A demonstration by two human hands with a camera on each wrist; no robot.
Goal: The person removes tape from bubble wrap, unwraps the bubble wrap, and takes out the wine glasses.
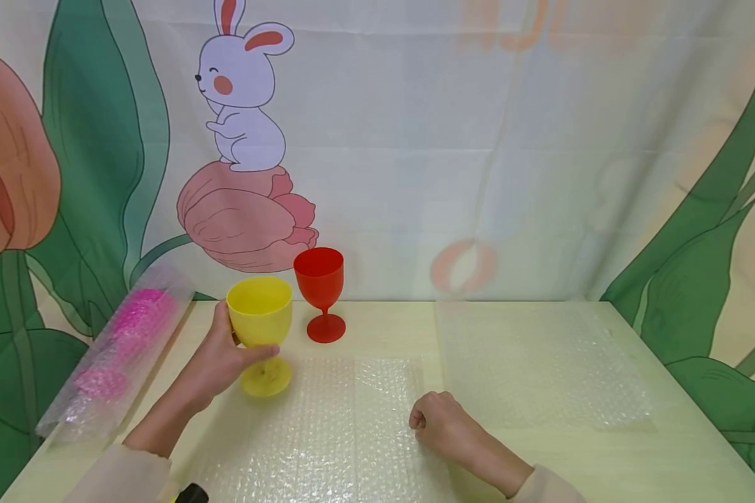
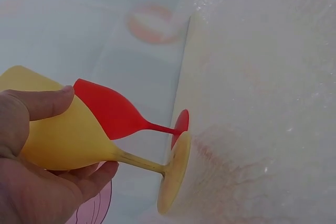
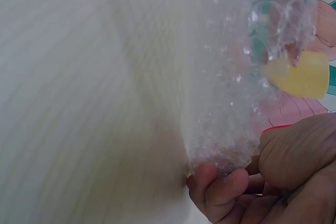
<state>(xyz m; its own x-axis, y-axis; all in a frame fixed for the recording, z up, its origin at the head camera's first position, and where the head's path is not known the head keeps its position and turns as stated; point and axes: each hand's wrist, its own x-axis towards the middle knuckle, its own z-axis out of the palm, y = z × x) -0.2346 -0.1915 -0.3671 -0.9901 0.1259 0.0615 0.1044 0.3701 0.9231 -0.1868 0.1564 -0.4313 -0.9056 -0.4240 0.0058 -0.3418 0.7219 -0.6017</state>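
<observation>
My left hand (image 1: 217, 363) grips the bowl of a yellow plastic goblet (image 1: 261, 325), thumb in front and fingers behind. The goblet is upright over the upper left part of a bubble wrap sheet (image 1: 352, 433); whether its foot touches the sheet I cannot tell. Behind it stands a red goblet (image 1: 321, 283) on the table. In the left wrist view the yellow goblet (image 2: 63, 129) partly covers the red one (image 2: 113, 111). At the sheet's right edge, my right hand (image 1: 443, 426) has curled fingers. The right wrist view shows them pinching the bubble wrap (image 3: 231, 119).
A second bubble wrap sheet (image 1: 528, 370) lies flat at the right of the table (image 1: 384, 321). On the left edge lies a pink item (image 1: 126, 335) rolled in bubble wrap. A small black-tipped object (image 1: 191, 493) shows at the bottom. A printed curtain (image 1: 390, 140) hangs behind.
</observation>
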